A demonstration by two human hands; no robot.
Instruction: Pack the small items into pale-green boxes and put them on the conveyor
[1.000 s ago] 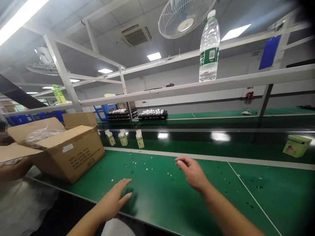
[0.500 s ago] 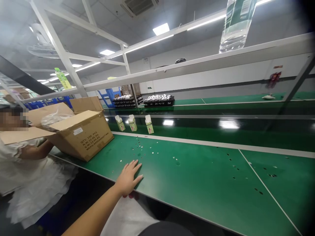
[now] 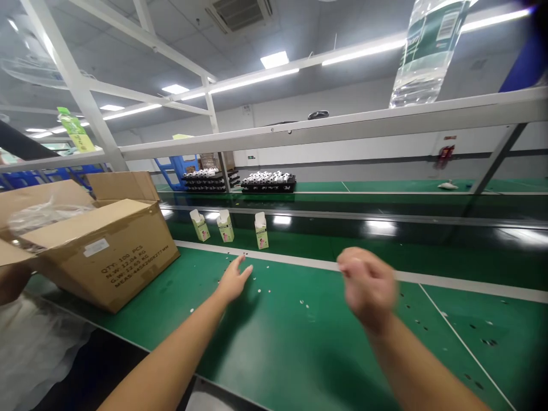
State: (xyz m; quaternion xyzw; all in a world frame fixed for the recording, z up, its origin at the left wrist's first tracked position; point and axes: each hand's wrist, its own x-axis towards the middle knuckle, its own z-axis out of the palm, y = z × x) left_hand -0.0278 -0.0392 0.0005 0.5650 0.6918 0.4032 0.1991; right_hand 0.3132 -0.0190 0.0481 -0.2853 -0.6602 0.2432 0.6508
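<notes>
My left hand (image 3: 233,279) reaches over the green worktop (image 3: 274,342), thumb and fingers apart, with nothing in it. Small white discs and dark specks lie scattered around it. Just beyond stand three small light-green cartons with raised flaps: a left one (image 3: 200,225), a middle one (image 3: 225,226) and a right one (image 3: 261,230). My right hand (image 3: 369,285) is raised over the worktop on the right, curled into a fist and blurred by motion. Whatever may be inside that fist is hidden.
An open cardboard box (image 3: 128,257) with clear plastic inside stands at left, beside a co-worker's arm (image 3: 12,279). A shelf rail (image 3: 342,125) crosses overhead, bearing a water bottle (image 3: 430,54) and a green-capped bottle (image 3: 76,130). Black trays of black-and-white items (image 3: 268,181) sit beyond the dark belt.
My left hand has moved forward from the worktop's near edge toward the cartons. My right hand has come into view, closed. The view has shifted, bringing the cardboard box further left.
</notes>
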